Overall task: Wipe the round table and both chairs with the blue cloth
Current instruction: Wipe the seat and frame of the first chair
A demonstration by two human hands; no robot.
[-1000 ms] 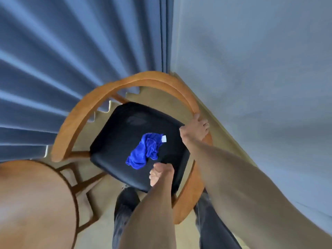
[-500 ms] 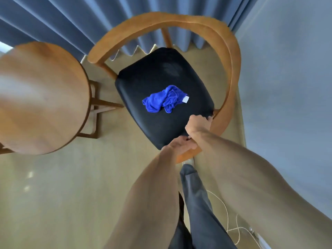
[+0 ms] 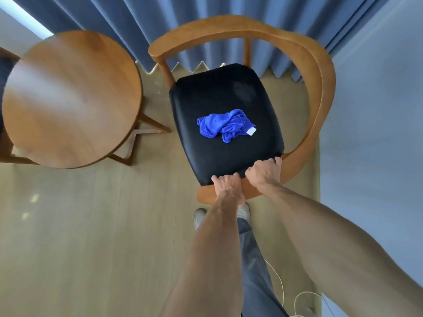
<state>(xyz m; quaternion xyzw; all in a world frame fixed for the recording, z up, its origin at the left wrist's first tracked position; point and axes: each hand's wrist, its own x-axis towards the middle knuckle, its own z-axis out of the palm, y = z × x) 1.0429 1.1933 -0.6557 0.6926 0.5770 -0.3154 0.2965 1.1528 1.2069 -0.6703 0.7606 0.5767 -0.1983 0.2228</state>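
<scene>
no readable text anywhere, small white tag (image 3: 251,131) on blue cloth (image 3: 223,124) appears blank

We see two bare forearms, no sleeves in view, no watch, bands or gloves. Left hand (image 3: 226,187) and right hand (image 3: 265,172) are bare too; we see knuckles and tendons on the backs. Below the arms we make out one leg in grey-blue trousers (image 3: 254,268), loose, plain fabric with long creases. At the feet, light grey shoes (image 3: 199,218) with pale toes, mostly hidden behind the left forearm. Nothing else of the body shows.
</scene>
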